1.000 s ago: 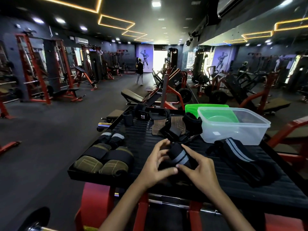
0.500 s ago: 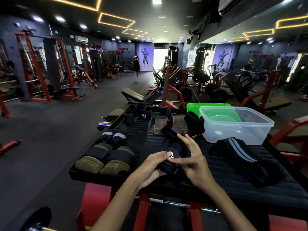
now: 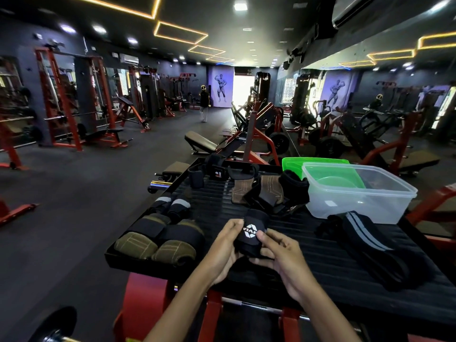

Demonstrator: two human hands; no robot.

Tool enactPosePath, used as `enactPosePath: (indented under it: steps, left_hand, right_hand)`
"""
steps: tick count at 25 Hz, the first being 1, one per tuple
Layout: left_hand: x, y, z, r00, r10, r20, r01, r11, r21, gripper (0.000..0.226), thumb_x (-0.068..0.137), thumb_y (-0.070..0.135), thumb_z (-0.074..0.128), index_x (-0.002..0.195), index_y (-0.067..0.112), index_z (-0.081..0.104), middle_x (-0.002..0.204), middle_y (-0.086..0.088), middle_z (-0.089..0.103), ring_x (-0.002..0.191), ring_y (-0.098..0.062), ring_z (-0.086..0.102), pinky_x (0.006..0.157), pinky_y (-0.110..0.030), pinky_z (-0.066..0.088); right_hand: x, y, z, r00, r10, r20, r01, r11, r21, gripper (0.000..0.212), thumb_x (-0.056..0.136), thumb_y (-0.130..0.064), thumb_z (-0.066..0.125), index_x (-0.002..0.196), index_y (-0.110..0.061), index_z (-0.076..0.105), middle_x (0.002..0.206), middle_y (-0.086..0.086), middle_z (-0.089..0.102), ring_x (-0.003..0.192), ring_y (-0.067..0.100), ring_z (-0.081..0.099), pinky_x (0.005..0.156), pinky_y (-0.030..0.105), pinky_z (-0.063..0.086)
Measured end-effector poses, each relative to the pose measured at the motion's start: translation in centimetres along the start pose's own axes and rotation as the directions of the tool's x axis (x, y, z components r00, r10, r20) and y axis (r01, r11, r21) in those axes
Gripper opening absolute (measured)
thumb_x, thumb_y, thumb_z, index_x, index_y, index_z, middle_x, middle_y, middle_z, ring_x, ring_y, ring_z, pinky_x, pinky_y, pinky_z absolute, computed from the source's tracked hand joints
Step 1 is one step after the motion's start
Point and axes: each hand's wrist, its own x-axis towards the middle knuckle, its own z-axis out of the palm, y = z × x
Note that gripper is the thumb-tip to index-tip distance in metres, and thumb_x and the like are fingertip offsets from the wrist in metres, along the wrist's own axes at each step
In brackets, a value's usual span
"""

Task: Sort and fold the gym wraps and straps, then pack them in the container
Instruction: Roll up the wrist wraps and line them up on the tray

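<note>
I hold a folded black wrist wrap [image 3: 252, 232] between both hands above the bench [image 3: 328, 257]: my left grip [image 3: 223, 248] curls at its nine o'clock, my right grip [image 3: 281, 253] pinches at four o'clock. A white logo faces up.

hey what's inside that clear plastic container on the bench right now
No wraps or straps show inside the clear container. Through its walls you see the green lid lying behind and partly under it. The near bottom corner is hazy, so something small there could go unseen.
</note>
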Motion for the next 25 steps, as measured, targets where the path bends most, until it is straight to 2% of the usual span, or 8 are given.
enactPosePath:
  steps: [2, 5, 8, 11, 16, 21, 23, 25]
  left_hand:
    - [0.0, -0.4, -0.2, 0.997, 0.068, 0.031, -0.072, 0.986, 0.150, 0.033, 0.080, 0.026, 0.070, 0.106, 0.011, 0.054, 0.105, -0.005, 0.065, 0.092, -0.011, 0.062, 0.075, -0.023, 0.050]
    - [-0.1, -0.7, -0.3, 0.985, 0.157, 0.073, -0.171, 0.950, 0.262, 0.044, 0.074, 0.009, 0.076, 0.113, 0.011, 0.055, 0.109, -0.007, 0.064, 0.099, -0.010, 0.062, 0.082, -0.020, 0.049]
    - [-0.5, -0.5, -0.3, 0.977, 0.201, 0.066, -0.211, 0.946, 0.245, 0.051, 0.068, 0.006, 0.076, 0.114, 0.012, 0.053, 0.106, -0.003, 0.065, 0.097, -0.008, 0.062, 0.081, -0.019, 0.048]
    - [-0.8, -0.7, 0.0, 0.973, 0.205, 0.106, -0.229, 0.914, 0.334, 0.055, 0.068, 0.005, 0.075, 0.116, 0.015, 0.049, 0.110, -0.002, 0.060, 0.100, -0.005, 0.059, 0.085, -0.020, 0.047]
    - [-1.0, -0.5, 0.4, 0.958, 0.266, 0.111, -0.287, 0.849, 0.443, 0.054, 0.071, -0.001, 0.076, 0.116, 0.016, 0.050, 0.109, 0.003, 0.061, 0.103, -0.003, 0.059, 0.089, -0.017, 0.046]
    - [-0.6, -0.9, 0.9, 0.951, 0.295, -0.093, -0.221, 0.860, 0.460, 0.043, 0.078, 0.001, 0.071, 0.111, 0.020, 0.052, 0.110, 0.000, 0.062, 0.101, -0.007, 0.059, 0.087, -0.017, 0.046]
    - [-0.6, -0.9, 1.0, 0.958, 0.275, -0.079, -0.204, 0.850, 0.486, 0.047, 0.077, -0.002, 0.072, 0.112, 0.021, 0.050, 0.113, -0.003, 0.060, 0.101, -0.005, 0.059, 0.087, -0.019, 0.048]
    - [-0.8, -0.7, 1.1, 0.968, 0.250, -0.032, -0.204, 0.851, 0.483, 0.051, 0.077, -0.006, 0.070, 0.114, 0.019, 0.047, 0.114, -0.001, 0.057, 0.095, 0.002, 0.061, 0.076, -0.018, 0.053]
  right_hand:
    - [-0.3, 0.0, -0.2, 0.999, -0.016, -0.047, 0.017, 1.000, 0.021, 0.017, 0.082, -0.015, 0.066, 0.095, -0.006, 0.072, 0.074, 0.000, 0.070, 0.053, 0.004, 0.058, 0.070, 0.036, 0.057]
    - [-0.4, 0.0, -0.5, 0.998, -0.006, -0.058, 0.008, 0.999, 0.036, 0.014, 0.083, -0.013, 0.064, 0.094, -0.006, 0.070, 0.064, -0.006, 0.067, 0.049, 0.002, 0.057, 0.068, 0.033, 0.054]
    - [-0.3, 0.1, -0.1, 0.998, -0.035, -0.052, 0.036, 0.999, 0.007, 0.015, 0.082, -0.020, 0.066, 0.092, -0.011, 0.072, 0.069, -0.003, 0.069, 0.053, 0.003, 0.057, 0.061, 0.028, 0.055]
    - [-0.3, 0.0, 0.0, 0.990, -0.059, -0.126, 0.057, 0.998, -0.023, 0.016, 0.083, -0.025, 0.065, 0.084, -0.011, 0.074, 0.076, 0.006, 0.074, 0.062, 0.011, 0.066, 0.054, 0.023, 0.052]
    - [-0.4, 0.0, -0.3, 0.992, -0.031, -0.120, 0.029, 0.999, -0.020, 0.025, 0.088, -0.032, 0.059, 0.084, -0.011, 0.073, 0.079, 0.007, 0.074, 0.067, 0.014, 0.068, 0.056, 0.027, 0.055]
    - [0.1, 0.0, -0.4, 0.994, 0.090, -0.060, -0.087, 0.994, 0.059, 0.030, 0.097, -0.027, 0.046, 0.086, -0.009, 0.068, 0.076, 0.007, 0.067, 0.062, 0.020, 0.059, 0.061, 0.032, 0.058]
    - [0.0, -0.1, -0.5, 0.997, 0.077, -0.027, -0.075, 0.996, 0.057, 0.032, 0.095, -0.034, 0.048, 0.083, -0.013, 0.069, 0.074, 0.004, 0.072, 0.068, 0.024, 0.064, 0.064, 0.033, 0.058]
    - [-0.1, -0.3, -0.5, 0.999, 0.044, -0.002, -0.044, 0.998, 0.035, 0.028, 0.090, -0.028, 0.057, 0.073, -0.009, 0.068, 0.064, 0.005, 0.068, 0.063, 0.021, 0.063, 0.056, 0.027, 0.056]
